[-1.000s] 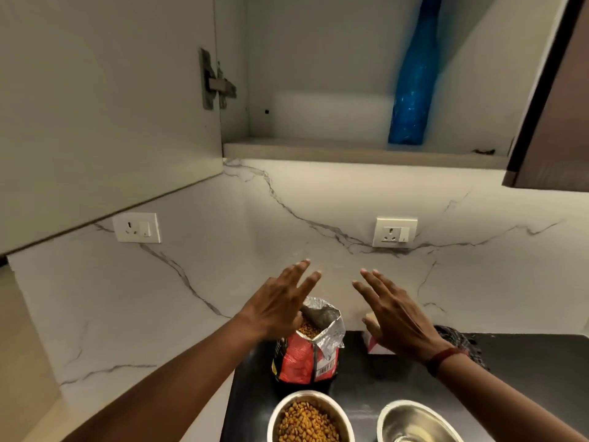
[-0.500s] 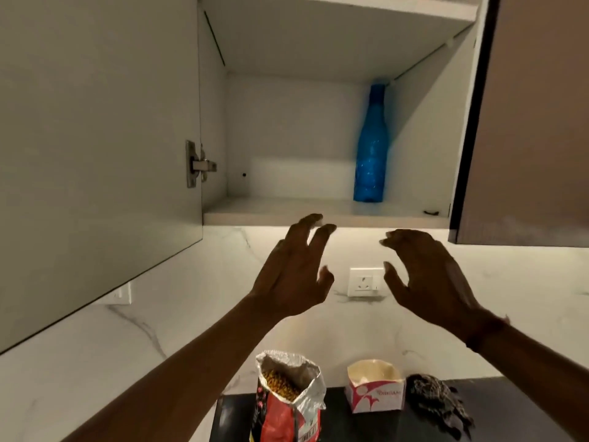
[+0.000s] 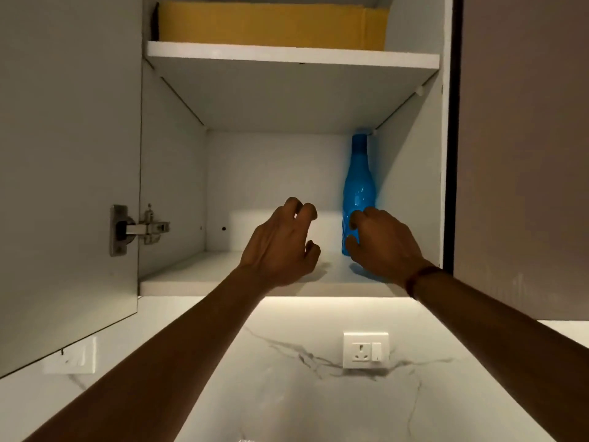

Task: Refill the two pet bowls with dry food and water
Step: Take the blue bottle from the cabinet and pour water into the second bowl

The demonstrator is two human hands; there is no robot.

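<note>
A blue bottle (image 3: pixel 358 183) stands upright at the right back of the lower cupboard shelf (image 3: pixel 191 282). My right hand (image 3: pixel 381 247) is raised to it, its curved fingers and thumb overlapping the bottle's lower part; I cannot tell whether they touch it. My left hand (image 3: pixel 280 244) hovers over the middle of the shelf with loosely curled fingers and holds nothing. The pet bowls and the food bag are out of view below.
The cupboard door (image 3: pixel 63 170) hangs open on the left, with a metal hinge (image 3: pixel 137 229). A yellow box (image 3: pixel 271 25) lies on the upper shelf. A closed brown door (image 3: pixel 526 154) is on the right. Below, a marble wall carries a socket (image 3: pixel 366 349).
My view has tilted up, so the counter, bag and bowls have dropped out of sight. Both hands rose from above the food bag into the cupboard, the right one reaching the blue bottle.
</note>
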